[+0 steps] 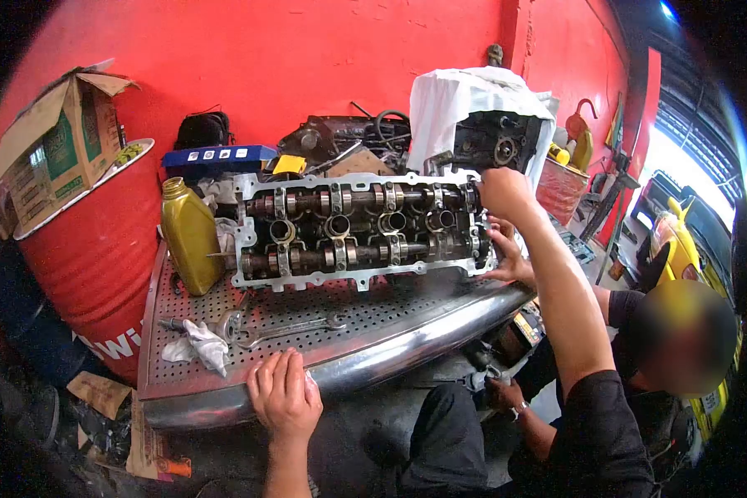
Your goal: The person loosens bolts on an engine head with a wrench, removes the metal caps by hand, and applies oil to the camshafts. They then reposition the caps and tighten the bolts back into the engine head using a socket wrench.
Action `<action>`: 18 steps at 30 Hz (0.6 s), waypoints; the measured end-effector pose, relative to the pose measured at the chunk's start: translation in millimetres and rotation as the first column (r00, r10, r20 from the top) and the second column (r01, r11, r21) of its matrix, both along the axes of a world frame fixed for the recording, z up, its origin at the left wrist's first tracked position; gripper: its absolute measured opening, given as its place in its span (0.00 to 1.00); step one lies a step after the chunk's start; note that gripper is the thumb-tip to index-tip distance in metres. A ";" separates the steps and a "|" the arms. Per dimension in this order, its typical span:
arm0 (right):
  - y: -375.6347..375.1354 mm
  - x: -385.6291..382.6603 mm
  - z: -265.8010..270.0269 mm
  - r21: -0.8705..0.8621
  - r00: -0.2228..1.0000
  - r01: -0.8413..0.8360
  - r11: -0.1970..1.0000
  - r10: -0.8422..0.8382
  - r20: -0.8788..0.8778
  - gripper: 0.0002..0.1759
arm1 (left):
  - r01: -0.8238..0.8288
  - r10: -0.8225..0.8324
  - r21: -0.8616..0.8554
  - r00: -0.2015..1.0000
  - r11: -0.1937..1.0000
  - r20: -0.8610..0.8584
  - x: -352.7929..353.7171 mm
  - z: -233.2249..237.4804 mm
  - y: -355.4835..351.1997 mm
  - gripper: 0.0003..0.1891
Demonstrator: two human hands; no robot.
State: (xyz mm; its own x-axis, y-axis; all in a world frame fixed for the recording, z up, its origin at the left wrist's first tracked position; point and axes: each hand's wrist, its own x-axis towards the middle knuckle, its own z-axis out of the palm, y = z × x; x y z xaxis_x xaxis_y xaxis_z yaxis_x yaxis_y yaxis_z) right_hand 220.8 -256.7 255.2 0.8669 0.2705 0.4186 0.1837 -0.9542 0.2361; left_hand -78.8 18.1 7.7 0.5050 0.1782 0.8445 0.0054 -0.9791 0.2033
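A cylinder head (365,224) with its two camshafts exposed lies on the perforated metal bench (373,328). My left hand (285,393) rests on the bench's rounded front edge, fingers laid flat and holding nothing. At the right end of the cylinder head, my right hand (506,196) has its fingers curled against the corner. Whatever they grip is hidden. Just below it, a co-worker's hand (511,256) touches the same end. A wrench (295,329) and a white rag (199,347) lie on the bench in front of the cylinder head.
An olive oil bottle (189,236) stands at the cylinder head's left end. Behind are a blue tray (216,158) and an engine part under white cloth (448,95). A red drum (91,257) bearing a cardboard box (62,149) stands left. The co-worker (681,340) is low at right.
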 end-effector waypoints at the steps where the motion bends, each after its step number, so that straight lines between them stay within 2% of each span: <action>1: -5.6 -4.2 -0.1 0.014 0.999 -0.034 0.999 0.033 0.008 0.17 | -0.004 0.004 0.003 1.000 1.000 -0.005 -0.2 0.5 0.0 0.18; 3: -21.9 -8.9 2.3 0.041 0.995 -0.098 0.994 0.097 0.027 0.17 | -0.018 0.018 0.007 1.000 1.000 -0.009 -0.9 1.3 -0.9 0.18; 4: -17.5 -12.9 14.8 0.132 0.999 -0.007 0.991 0.002 0.033 0.18 | -0.019 0.019 0.011 1.000 1.000 -0.010 -0.2 1.5 -1.2 0.18; 5: -20.2 -8.0 23.2 0.182 0.995 -0.102 0.978 0.097 0.038 0.21 | -0.023 0.023 0.019 1.000 1.000 -0.004 1.4 -0.2 -0.9 0.18; 7: -25.9 39.3 16.6 0.205 0.986 -0.159 0.966 0.166 -0.017 0.22 | -0.029 0.029 0.036 1.000 0.999 0.006 3.3 -5.4 1.2 0.18; 9: -20.8 51.3 11.5 0.094 0.973 -0.205 0.974 0.213 -0.091 0.22 | -0.016 0.016 0.033 1.000 0.999 0.000 1.6 -6.0 0.7 0.18; 14: -2.3 12.6 3.6 0.094 1.000 -0.016 0.995 0.017 -0.004 0.16 | 0.004 -0.004 0.023 1.000 1.000 0.011 1.8 -7.3 3.2 0.18; 15: -9.0 4.5 -1.5 0.082 1.000 -0.022 0.996 0.023 -0.010 0.16 | 0.001 -0.001 0.026 1.000 1.000 0.002 0.7 -6.3 2.7 0.18; 17: -20.9 -16.8 5.5 0.086 0.984 -0.076 0.993 0.088 -0.152 0.17 | -0.012 0.012 0.028 1.000 1.000 -0.010 -0.7 -2.3 0.7 0.18; 18: -28.5 -11.2 9.6 0.110 0.981 -0.143 0.984 0.156 -0.114 0.20 | -0.024 0.024 0.028 1.000 0.999 -0.008 -0.7 -1.9 0.9 0.18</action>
